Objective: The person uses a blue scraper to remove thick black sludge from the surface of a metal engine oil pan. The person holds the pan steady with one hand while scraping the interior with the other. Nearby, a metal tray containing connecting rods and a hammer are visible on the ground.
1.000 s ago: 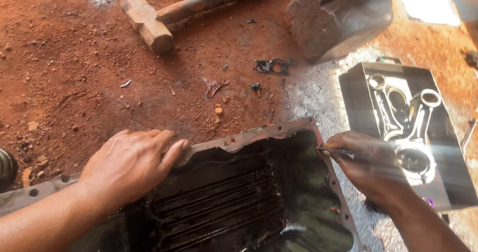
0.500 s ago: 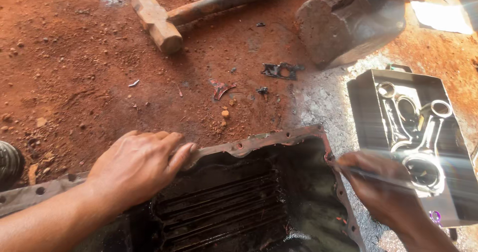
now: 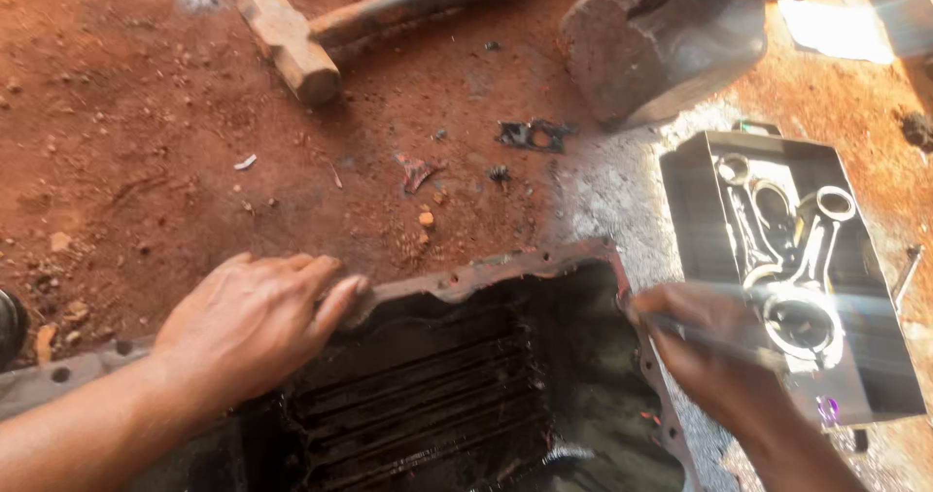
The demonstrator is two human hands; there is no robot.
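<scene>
Open-air mechanic's yard, bare red dirt ground (image 3: 146, 113), greasy engine oil pan (image 3: 466, 395), metal tray (image 3: 700, 220) holding connecting rods (image 3: 807, 259), heavy hammer (image 3: 292, 45) lying in dust, torn gasket scraps (image 3: 533, 135), large cast engine part (image 3: 661, 45)

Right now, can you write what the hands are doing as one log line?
left hand: flat on oil pan rim | right hand: thin tool at rim | nearby: hammer, tray
</scene>
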